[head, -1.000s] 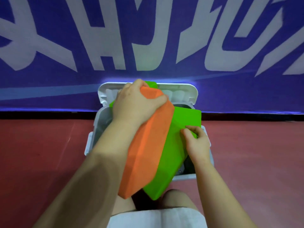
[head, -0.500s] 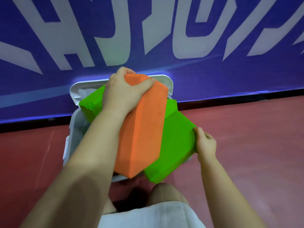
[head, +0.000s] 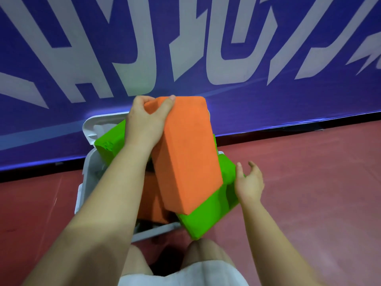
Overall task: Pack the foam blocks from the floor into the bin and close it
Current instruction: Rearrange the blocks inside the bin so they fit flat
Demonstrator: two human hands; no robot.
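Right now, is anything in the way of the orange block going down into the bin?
Yes. The orange block in the left hand sits on top of a big green block that lies tilted across the white bin and sticks out over its near rim. Another green block fills the far side.

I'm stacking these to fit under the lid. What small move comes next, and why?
Probably press the green block inward with the open right hand: it juts past the bin rim while the left hand grips the orange block above.
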